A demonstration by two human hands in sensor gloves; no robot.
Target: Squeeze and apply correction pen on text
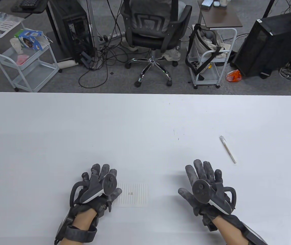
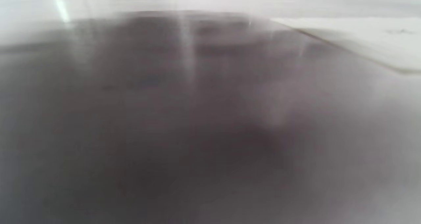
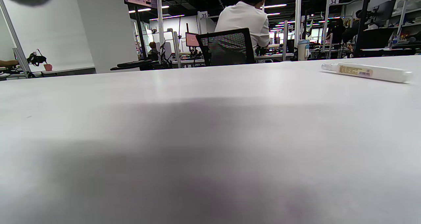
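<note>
A white correction pen (image 1: pixel 228 149) lies on the white table (image 1: pixel 145 122), right of centre; it also shows in the right wrist view (image 3: pixel 366 71), lying on its side. A small lined paper slip (image 1: pixel 133 194) with a few dark written marks lies near the front edge, between the hands; its edge shows in the left wrist view (image 2: pixel 361 43). My left hand (image 1: pixel 100 184) rests flat on the table, its thumb at the slip's left edge. My right hand (image 1: pixel 202 178) rests flat, fingers spread, below and left of the pen. Both hands are empty.
Beyond the table's far edge stand an office chair (image 1: pixel 151 30), two white carts (image 1: pixel 28 61) (image 1: pixel 209 58) and two computer towers (image 1: pixel 70 30) (image 1: pixel 270 43), with cables on the floor.
</note>
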